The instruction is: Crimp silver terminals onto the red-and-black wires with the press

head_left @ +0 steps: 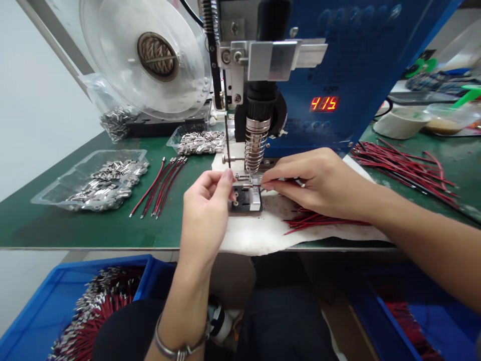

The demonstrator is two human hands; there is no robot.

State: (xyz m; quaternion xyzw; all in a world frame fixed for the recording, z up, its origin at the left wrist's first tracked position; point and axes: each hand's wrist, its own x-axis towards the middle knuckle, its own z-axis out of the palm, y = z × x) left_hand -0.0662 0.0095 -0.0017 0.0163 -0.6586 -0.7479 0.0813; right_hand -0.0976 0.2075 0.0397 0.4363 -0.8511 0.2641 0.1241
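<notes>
The soldering machine's spring-wrapped tip [257,145] points down over a small black fixture [244,199] with a silver block. At the fixture's left side is my left hand [211,200], its thumb and forefinger pinched together; what lies between them is too small to make out. My right hand [308,178] is closed at the fixture's right side, fingertips pressed together just below the spring, on something I cannot make out. Red and black wires [319,219] lie on the white cloth [248,235] beneath my right hand.
Clear trays of metal connectors [108,183] and several wires with metal ends [165,188] lie on the green table's left. More wires [406,168] lie at right. A blue machine body [338,65] and a large reel [112,45] stand behind. Blue bins [145,281] sit below.
</notes>
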